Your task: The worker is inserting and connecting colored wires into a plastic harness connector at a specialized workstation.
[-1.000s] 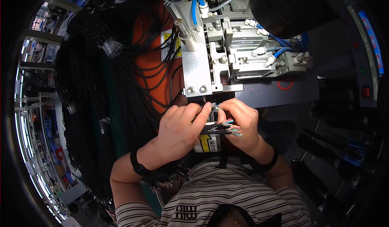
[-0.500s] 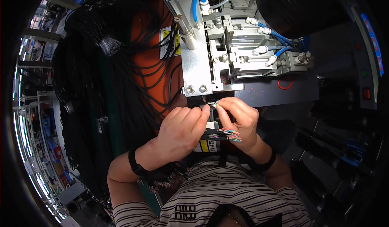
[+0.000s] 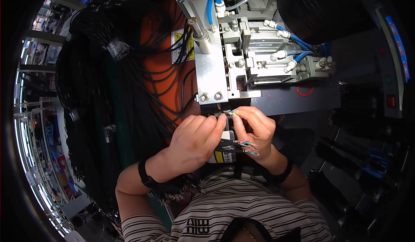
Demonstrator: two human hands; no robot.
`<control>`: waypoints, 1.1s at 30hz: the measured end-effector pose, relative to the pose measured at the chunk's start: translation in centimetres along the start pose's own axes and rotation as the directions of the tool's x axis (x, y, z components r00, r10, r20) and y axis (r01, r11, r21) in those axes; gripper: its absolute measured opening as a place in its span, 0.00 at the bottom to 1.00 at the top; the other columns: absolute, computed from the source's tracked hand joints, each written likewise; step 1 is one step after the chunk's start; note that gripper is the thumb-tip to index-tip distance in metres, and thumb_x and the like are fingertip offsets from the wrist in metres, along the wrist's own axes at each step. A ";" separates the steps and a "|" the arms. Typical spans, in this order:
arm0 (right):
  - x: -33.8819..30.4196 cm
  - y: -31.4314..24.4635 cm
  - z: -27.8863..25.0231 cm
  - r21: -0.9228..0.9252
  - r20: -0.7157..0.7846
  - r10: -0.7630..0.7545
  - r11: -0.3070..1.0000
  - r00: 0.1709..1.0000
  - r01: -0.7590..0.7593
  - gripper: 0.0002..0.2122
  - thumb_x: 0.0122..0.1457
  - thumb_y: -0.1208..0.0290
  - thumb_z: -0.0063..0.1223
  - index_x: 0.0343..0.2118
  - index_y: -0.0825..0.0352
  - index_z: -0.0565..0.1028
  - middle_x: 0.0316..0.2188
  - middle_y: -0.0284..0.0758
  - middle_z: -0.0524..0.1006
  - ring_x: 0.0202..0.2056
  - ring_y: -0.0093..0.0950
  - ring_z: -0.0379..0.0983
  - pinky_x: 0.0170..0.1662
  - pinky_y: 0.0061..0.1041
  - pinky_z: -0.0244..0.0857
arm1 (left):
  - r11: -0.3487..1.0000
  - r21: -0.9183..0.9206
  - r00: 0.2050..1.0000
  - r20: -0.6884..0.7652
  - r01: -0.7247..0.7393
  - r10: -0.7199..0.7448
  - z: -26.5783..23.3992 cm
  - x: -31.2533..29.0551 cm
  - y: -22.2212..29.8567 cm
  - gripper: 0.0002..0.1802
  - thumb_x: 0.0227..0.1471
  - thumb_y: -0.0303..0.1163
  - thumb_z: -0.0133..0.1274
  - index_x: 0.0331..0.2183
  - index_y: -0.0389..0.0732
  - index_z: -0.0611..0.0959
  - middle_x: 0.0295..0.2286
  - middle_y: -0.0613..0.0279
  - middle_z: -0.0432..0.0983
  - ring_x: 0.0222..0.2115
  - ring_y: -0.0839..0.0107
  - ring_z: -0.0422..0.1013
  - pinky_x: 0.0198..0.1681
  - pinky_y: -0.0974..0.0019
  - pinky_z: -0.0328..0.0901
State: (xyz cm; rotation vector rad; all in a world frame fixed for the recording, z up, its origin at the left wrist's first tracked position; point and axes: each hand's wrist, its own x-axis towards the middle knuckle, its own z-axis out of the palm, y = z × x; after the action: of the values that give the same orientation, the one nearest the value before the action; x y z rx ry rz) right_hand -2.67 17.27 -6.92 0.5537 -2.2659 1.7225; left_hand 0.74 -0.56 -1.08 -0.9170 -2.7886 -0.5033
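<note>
My left hand (image 3: pixel 194 140) is closed, its thumb tip beside the small working spot under the machine's front end. From beneath it several black cables (image 3: pixel 225 143) stick out to the right, ending in fanned coloured wires (image 3: pixel 250 148). My right hand (image 3: pixel 257 125) pinches thin light-coloured wires (image 3: pixel 230 112) between thumb and forefinger, close to my left thumb. The fingertips of both hands sit just below the metal plate (image 3: pixel 210 77) of the machine (image 3: pixel 268 47). What lies inside my left palm is hidden.
A thick mass of black cables (image 3: pixel 90 69) hangs at the left, some crossing an orange surface (image 3: pixel 164 84). A grey plate (image 3: pixel 294 97) right of the machine carries a red loop (image 3: pixel 304 91) and small scraps. A control panel (image 3: pixel 391 69) with buttons stands at the far right.
The hands keep almost the same pose at the same spot. The coloured wire ends below the right hand have shifted slightly. The whole view has moved a little.
</note>
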 end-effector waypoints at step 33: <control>1.0 0.6 -0.7 -0.162 0.091 -0.203 0.963 0.975 0.216 0.05 0.49 0.80 0.59 0.31 0.70 0.78 0.26 0.39 0.78 0.23 0.33 0.76 0.26 0.27 0.70 | 0.983 0.183 0.992 0.129 -0.024 0.000 -0.3 1.0 1.0 0.26 0.44 0.27 0.49 0.48 0.31 0.76 0.25 0.61 0.62 0.25 0.67 0.62 0.28 0.65 0.58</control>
State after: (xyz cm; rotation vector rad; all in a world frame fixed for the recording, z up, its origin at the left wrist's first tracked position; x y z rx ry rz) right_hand -3.86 17.96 -6.87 0.7985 -2.2821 1.4140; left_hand 0.56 0.67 -0.22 -0.9561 -2.8811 -0.1854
